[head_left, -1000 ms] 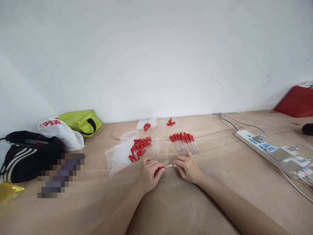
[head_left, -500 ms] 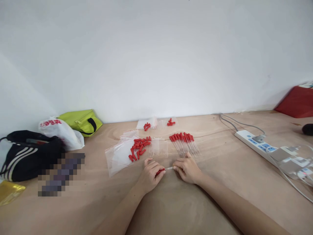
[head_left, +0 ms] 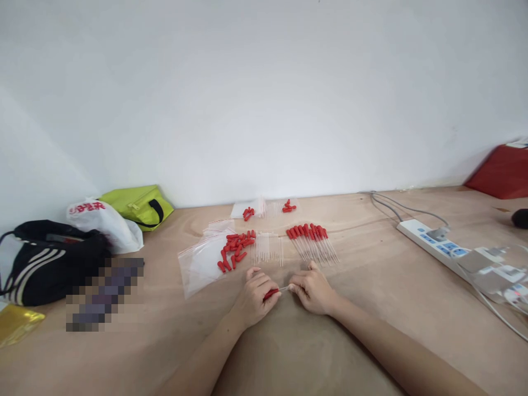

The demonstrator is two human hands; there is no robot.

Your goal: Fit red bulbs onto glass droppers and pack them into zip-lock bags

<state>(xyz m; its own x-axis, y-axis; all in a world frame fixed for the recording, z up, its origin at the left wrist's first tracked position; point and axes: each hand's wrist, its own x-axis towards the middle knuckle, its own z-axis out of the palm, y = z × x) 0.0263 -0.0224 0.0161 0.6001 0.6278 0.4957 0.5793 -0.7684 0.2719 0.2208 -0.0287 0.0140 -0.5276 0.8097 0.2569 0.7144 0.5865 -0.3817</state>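
Wall (head_left: 264, 110), pale and plain, closing off the back. Bench (head_left: 371, 242), wood-toned, running up to it and carrying everything listed below. At left, a black bag (head_left: 80, 261) with white stripes, a white plastic bag (head_left: 109, 228) and a lime-green bag (head_left: 138, 201); at right, a power strip (head_left: 407, 226) loaded with plugs and, near the wall, a red object (head_left: 503, 173). Flat clear pouches (head_left: 196, 269) lie left of centre. Left hand (head_left: 256, 297) and right hand (head_left: 313, 291) face each other near the front, slightly apart. Completed stage: a fan of capped tubes (head_left: 313, 242), red ends pointing away from the wearer. Remaining stage: bare tubes (head_left: 266, 248) in a row and, beside them, a heap of loose red caps (head_left: 237, 247); smaller lots of each lie farther back. Progress is judged roughly midway. Smallest item, the piece in hand: a red cap (head_left: 271, 293) clamped in the left grip, and a clear tube (head_left: 284, 288) pinched by the right. Both align and seem joined, though fingers hide the seam.
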